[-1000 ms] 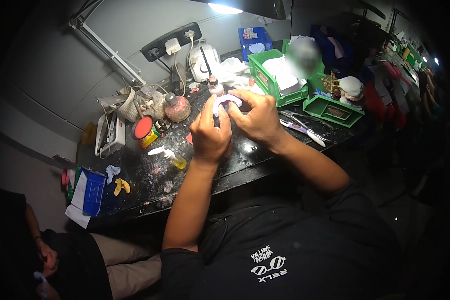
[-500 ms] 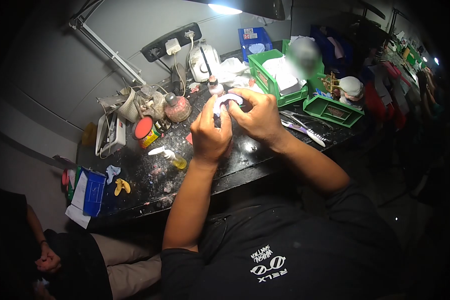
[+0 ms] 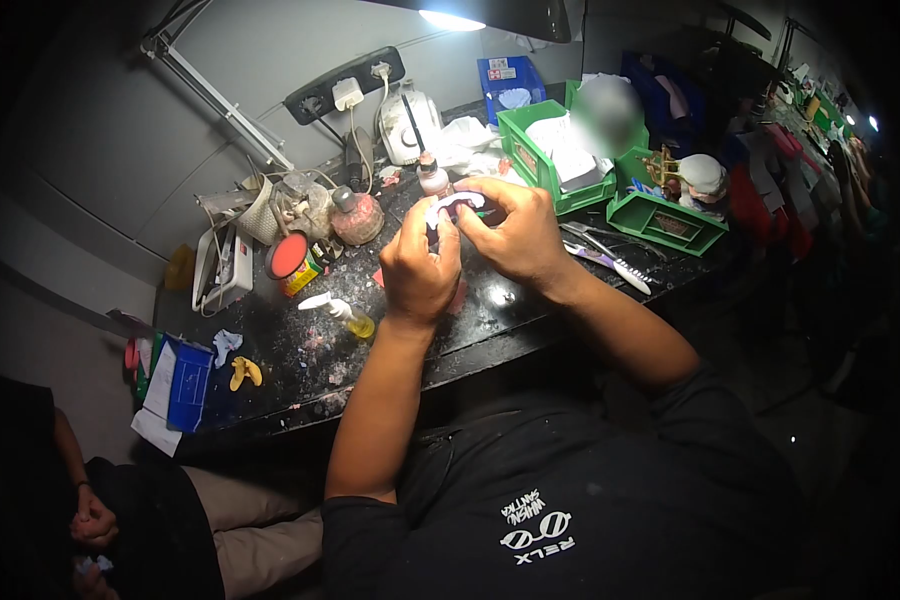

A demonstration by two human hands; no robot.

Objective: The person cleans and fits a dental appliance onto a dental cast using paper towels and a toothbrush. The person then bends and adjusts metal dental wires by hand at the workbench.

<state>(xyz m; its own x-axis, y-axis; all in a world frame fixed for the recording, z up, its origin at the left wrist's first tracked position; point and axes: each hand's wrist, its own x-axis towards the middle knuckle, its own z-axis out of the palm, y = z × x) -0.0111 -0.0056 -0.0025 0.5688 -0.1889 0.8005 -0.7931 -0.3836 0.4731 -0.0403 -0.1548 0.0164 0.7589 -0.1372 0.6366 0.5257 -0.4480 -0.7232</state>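
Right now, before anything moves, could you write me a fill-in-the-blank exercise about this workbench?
The left hand and right hand hold a small curved piece whose colour is ____.
Seen from the wearer's side, the brush lies to the ____ of both hands.
The open bin nearest the yellow piece is coloured ____.
The lamp over the bench is switched ____.

Missing words, in order: white; right; blue; on.

A desk lamp (image 3: pixel 452 20) at the far edge casts white glare on the worktop (image 3: pixel 370 365); the surroundings fall dim, corners black. Wide-angle distortion bends the edges, and a blurred patch sits far right of centre.
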